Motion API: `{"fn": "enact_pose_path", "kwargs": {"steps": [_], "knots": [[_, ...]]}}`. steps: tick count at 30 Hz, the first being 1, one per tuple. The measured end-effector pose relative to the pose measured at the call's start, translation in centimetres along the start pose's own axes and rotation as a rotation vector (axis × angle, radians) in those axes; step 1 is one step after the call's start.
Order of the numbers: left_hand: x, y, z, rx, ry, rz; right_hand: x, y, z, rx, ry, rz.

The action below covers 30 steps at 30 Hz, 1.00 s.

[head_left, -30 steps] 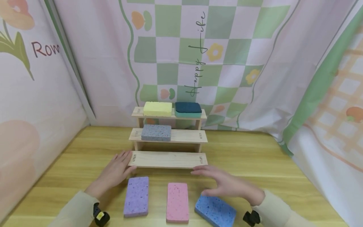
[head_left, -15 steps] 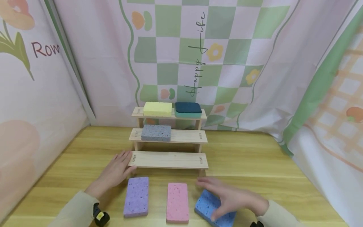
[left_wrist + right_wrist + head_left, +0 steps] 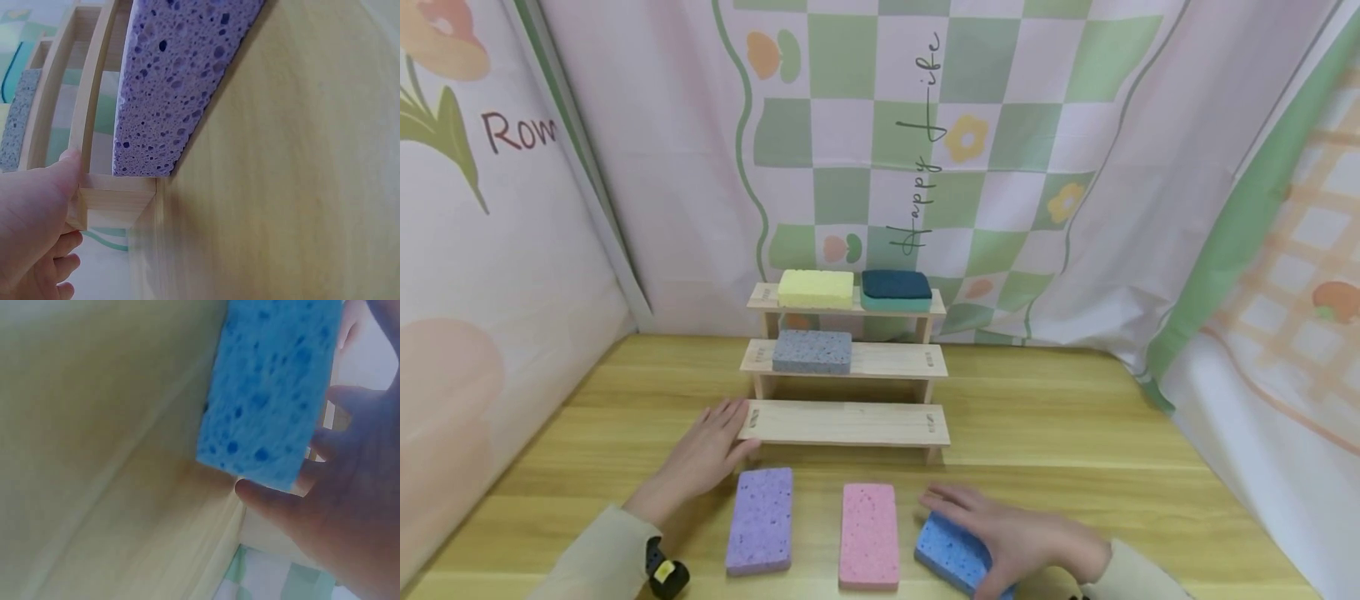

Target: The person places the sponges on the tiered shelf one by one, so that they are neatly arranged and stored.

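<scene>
My left hand grips the left end of the lowest board of a three-tier wooden rack. Its thumb is on the front edge, the other fingers along the outer side. Over a blue sponge lies my right hand, fingers spread along the far edge and thumb reaching across toward the near side. The right wrist view shows those fingers beside the blue sponge, close over the table. Left of it lie a pink sponge and a purple sponge, the purple one nearest my left hand.
On the top board stand a yellow sponge and a teal sponge with a dark pad. A speckled grey sponge occupies the middle board's left half. Patterned curtains enclose the wooden table at back and sides.
My right hand has left the rack's lower right corner and moved down toward me, over the blue sponge. My left hand has stayed on the rack.
</scene>
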<state>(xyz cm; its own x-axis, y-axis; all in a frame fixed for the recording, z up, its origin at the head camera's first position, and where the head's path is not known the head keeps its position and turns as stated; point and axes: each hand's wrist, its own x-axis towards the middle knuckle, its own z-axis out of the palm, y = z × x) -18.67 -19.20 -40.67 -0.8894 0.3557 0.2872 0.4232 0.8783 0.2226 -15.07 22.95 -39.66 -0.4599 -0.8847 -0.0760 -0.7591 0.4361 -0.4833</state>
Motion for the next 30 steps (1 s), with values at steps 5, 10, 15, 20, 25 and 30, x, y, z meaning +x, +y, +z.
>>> {"fn": "enact_pose_path", "kwargs": {"steps": [5, 10, 15, 20, 25, 30], "knots": [[0.0, 0.0, 0.0, -0.001, -0.002, -0.001, -0.4, 0.2, -0.5, 0.059, -0.013, 0.068], [0.0, -0.1, 0.1, 0.0, -0.011, -0.002, -0.6, 0.3, -1.1, 0.098, -0.009, 0.134], [0.0, 0.0, 0.0, -0.001, -0.01, -0.002, -0.9, 0.4, -1.5, 0.072, 0.005, 0.169], [0.0, 0.0, -0.1, -0.001, -0.003, 0.0, -1.1, 0.7, -1.5, 0.024, 0.046, 0.152], [0.0, -0.1, 0.1, -0.001, -0.003, 0.002, -1.2, 0.9, -1.4, -0.02, 0.079, 0.184], [0.0, -0.2, 0.3, 0.001, -0.014, 0.0, -1.2, 0.9, -1.5, -0.031, 0.09, 0.209]]}}
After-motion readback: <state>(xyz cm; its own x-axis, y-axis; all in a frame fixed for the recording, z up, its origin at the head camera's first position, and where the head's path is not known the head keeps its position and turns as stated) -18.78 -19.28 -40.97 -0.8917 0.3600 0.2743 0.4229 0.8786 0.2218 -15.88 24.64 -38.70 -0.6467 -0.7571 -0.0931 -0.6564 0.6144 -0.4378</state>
